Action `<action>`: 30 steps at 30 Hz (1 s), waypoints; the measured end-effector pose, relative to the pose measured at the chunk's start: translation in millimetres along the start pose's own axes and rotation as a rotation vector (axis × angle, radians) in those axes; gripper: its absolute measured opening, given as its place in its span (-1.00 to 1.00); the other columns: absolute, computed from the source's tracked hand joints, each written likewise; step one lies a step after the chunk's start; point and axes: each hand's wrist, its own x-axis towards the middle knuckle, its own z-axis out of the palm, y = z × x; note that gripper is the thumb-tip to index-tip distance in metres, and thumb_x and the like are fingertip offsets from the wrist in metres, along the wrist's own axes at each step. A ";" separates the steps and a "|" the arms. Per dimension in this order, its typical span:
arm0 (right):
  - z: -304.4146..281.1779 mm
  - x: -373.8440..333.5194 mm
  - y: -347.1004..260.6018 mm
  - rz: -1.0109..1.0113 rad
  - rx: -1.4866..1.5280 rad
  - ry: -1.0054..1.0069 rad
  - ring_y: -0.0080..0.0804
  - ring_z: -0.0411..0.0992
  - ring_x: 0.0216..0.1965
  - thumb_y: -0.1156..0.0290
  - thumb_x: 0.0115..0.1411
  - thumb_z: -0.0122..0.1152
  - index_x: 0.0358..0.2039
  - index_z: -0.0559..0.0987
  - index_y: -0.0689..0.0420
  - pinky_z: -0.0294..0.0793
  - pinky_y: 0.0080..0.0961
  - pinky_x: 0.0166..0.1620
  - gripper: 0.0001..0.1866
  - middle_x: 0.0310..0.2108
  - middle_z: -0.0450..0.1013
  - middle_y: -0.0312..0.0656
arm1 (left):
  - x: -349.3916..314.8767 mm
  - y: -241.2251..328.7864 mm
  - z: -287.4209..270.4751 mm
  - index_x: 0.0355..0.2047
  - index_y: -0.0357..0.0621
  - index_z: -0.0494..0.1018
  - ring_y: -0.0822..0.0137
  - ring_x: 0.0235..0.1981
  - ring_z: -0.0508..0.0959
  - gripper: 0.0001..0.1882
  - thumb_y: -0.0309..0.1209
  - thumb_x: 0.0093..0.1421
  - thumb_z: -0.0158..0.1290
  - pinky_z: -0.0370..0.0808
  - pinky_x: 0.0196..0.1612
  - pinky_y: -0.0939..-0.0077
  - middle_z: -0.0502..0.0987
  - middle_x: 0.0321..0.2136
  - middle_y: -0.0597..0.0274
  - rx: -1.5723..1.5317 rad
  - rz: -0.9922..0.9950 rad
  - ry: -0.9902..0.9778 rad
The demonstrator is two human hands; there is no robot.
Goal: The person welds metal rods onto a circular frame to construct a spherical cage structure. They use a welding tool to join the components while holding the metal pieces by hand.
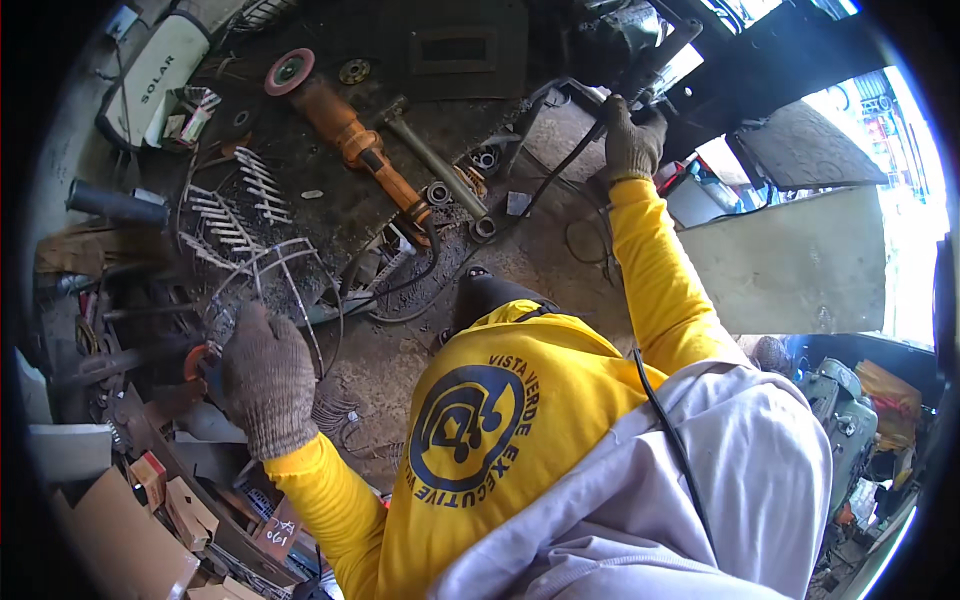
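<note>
Left hand [268,378], gloved, is closed on an orange-tipped tool [195,360] beside the wire frame [262,262]. Right hand [632,138], gloved, grips a black cable [560,172] up top, well apart from the grinder [350,135].

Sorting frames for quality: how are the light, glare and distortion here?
Head view: daylight blows out the right edge beside the flat panel; the bench is dim but readable; fisheye bends the rim into black corners; left hand and right hand look sharp.

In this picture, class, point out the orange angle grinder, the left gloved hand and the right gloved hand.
orange angle grinder [352,140], head view, on the middle of its orange body.
left gloved hand [268,380], head view, on the glove's back.
right gloved hand [632,140], head view, on the glove's back.
</note>
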 end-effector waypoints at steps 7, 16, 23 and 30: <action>29.0 11.6 29.2 -0.083 -0.054 -0.203 -0.28 0.57 -0.09 0.02 0.15 0.38 -0.09 0.67 0.11 0.47 -0.33 -0.02 -0.54 -0.17 0.63 -0.09 | 2.8 -10.5 16.9 -0.13 -0.12 0.46 -0.22 -0.17 0.62 -0.72 -0.22 0.30 -0.06 0.56 -0.10 -0.08 0.61 -0.24 -0.20 -0.110 0.082 0.129; 12.2 30.3 -5.5 0.249 0.313 -0.300 -0.46 0.58 -0.30 0.06 0.25 0.32 -0.12 0.64 0.28 0.51 -0.53 -0.18 -0.52 -0.27 0.64 -0.17 | -1.6 -4.6 13.6 -0.04 -0.06 0.50 -0.10 -0.02 0.56 -0.70 -0.26 0.31 -0.07 0.46 0.06 0.03 0.58 -0.09 -0.09 -0.138 -0.066 0.055; 8.3 75.2 -11.0 -0.178 0.712 -0.286 -0.34 0.61 -0.31 0.53 0.17 0.36 -0.05 0.55 0.27 0.64 -0.44 -0.18 -0.67 -0.23 0.60 -0.11 | 0.0 -7.6 17.1 -0.06 -0.16 0.49 -0.12 -0.22 0.64 -0.69 -0.27 0.30 -0.04 0.57 -0.15 0.04 0.61 -0.24 -0.13 -0.119 -0.011 0.148; 25.0 21.7 -76.1 -0.190 0.878 -0.651 -0.31 0.56 -0.29 0.50 0.29 0.16 0.11 0.44 0.22 0.59 -0.46 -0.28 -0.63 -0.19 0.56 -0.06 | 2.5 -6.5 24.1 -0.06 -0.16 0.49 -0.07 -0.17 0.63 -0.69 -0.27 0.28 -0.01 0.54 -0.10 0.07 0.63 -0.21 -0.07 -0.162 -0.022 0.192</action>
